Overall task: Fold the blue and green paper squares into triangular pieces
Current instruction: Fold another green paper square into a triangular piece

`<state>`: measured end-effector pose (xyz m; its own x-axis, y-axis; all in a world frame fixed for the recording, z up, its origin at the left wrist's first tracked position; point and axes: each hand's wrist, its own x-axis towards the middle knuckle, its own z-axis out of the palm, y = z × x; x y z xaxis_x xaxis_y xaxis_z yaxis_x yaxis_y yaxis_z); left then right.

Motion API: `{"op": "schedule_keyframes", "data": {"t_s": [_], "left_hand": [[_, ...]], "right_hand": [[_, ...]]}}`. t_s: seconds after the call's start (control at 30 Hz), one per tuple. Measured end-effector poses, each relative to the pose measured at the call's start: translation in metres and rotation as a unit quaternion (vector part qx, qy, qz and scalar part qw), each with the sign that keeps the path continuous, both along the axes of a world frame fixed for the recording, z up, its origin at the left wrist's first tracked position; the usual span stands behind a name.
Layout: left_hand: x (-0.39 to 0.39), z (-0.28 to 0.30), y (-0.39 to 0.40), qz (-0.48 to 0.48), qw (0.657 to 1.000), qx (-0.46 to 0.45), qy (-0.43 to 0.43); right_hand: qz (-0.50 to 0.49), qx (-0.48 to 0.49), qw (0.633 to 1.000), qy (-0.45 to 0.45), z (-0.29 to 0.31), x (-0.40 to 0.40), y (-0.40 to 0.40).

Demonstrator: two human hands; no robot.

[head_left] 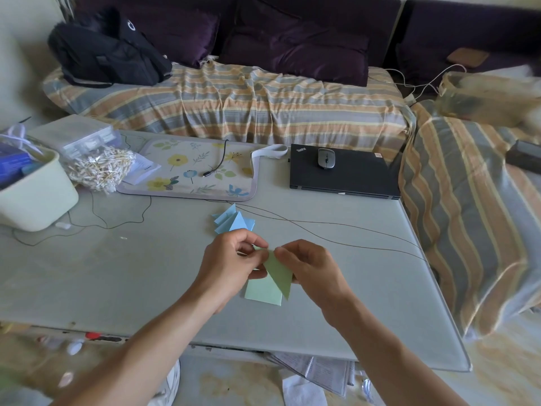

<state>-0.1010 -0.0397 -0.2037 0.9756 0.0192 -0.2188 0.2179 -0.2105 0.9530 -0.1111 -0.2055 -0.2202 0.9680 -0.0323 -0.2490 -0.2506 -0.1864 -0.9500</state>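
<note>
The left hand and right hand pinch the top of a green paper held between them above a green square on the bench, near its front edge, with folded blue pieces just beyond.

Two hands, one laptop, perhaps four blue pieces (overlapping).

folded paper in hands: pale green
folded pieces: light blue
table: pale grey-green
mat: cream, yellow and blue flowers, grey border
laptop: black
mouse: silver and black
sofa cover: orange, grey, yellow stripes
cushions: dark purple
backpack: black
tub: cream
</note>
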Motion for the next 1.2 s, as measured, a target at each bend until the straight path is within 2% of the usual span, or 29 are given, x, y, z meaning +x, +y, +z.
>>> {"op": "schedule_keyframes", "data": {"t_s": [0.1, 0.23, 0.4, 0.6, 0.77, 0.87, 1.03, 1.2], "left_hand": [[0.0015, -0.0003, 0.0024, 0.023, 1.0, 0.013, -0.001], [-0.0004, -0.0006, 0.0037, -0.013, 0.999, 0.04, 0.023], [-0.0008, -0.0028, 0.0016, -0.059, 0.985, 0.163, -0.005], [0.0008, -0.0043, 0.0015, 0.004, 0.995, 0.097, 0.024], [0.0016, -0.0075, 0.0039, -0.004, 0.997, 0.074, 0.035], [0.0019, -0.0087, 0.0037, -0.009, 0.995, 0.096, 0.012], [-0.0007, -0.0078, 0.0014, -0.02, 0.978, 0.196, -0.071], [-0.003, -0.0058, -0.001, -0.045, 0.97, 0.22, -0.095]], "right_hand": [[-0.007, -0.03, 0.999, 0.008, -0.0031, 0.0008, -0.0023], [-0.021, -0.072, 0.997, -0.001, -0.0041, 0.0013, -0.0041], [-0.012, -0.115, 0.993, -0.019, -0.0038, -0.001, -0.0045], [-0.031, -0.085, 0.995, -0.036, 0.0007, -0.0011, -0.0016], [-0.029, -0.106, 0.992, -0.054, 0.0027, -0.0025, -0.0021], [-0.024, -0.104, 0.992, -0.063, 0.0021, -0.0034, -0.0018], [-0.018, -0.12, 0.99, -0.072, 0.0019, -0.0048, -0.0003], [-0.021, -0.124, 0.99, -0.067, 0.0003, -0.0042, -0.0004]]}}
